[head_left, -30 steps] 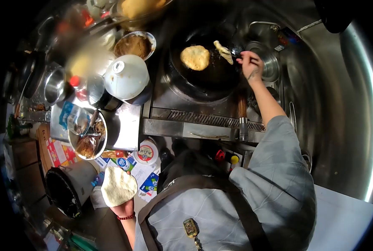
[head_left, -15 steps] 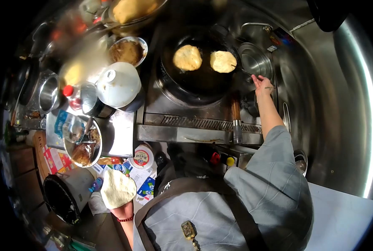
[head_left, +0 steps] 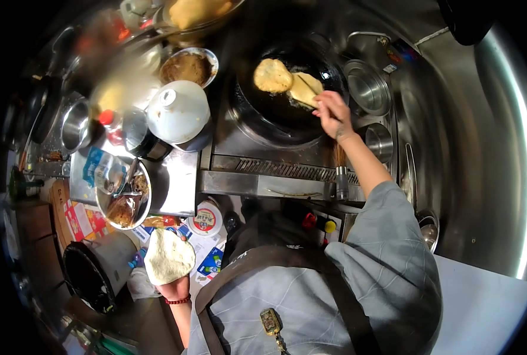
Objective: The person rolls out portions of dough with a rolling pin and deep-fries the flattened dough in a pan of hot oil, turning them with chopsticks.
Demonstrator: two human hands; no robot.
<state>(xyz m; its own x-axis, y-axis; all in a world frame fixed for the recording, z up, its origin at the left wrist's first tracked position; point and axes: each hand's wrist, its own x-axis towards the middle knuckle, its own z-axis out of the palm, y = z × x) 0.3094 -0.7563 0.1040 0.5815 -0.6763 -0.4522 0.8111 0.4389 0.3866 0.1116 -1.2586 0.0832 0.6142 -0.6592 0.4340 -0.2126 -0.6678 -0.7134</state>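
Note:
My left hand [head_left: 174, 288] supports a flat round of pale dough [head_left: 170, 257] from beneath, low on the left; most of its fingers are hidden under it. My right hand [head_left: 335, 115] is closed round a thin stick-like tool [head_left: 308, 84], its exact kind unclear, at the right side of a dark round pan [head_left: 278, 124]. The tool lies across the right flatbread [head_left: 302, 93], which is tilted. A second flatbread [head_left: 272, 76], lightly browned, touches or overlaps its left edge. Dark, shiny oil surrounds both.
A brush [head_left: 341, 180] lies at the stove's front edge. Metal pots [head_left: 367, 87] stand right of the pan. On the left are a white jug [head_left: 177, 115], a bowl of brown filling [head_left: 186, 68], a bowl with bags [head_left: 124, 201] and a bucket [head_left: 112, 260].
My right hand has moved left over the pan's edge with the tool. The right flatbread has shifted left and tilted against the other. My left hand still holds the dough.

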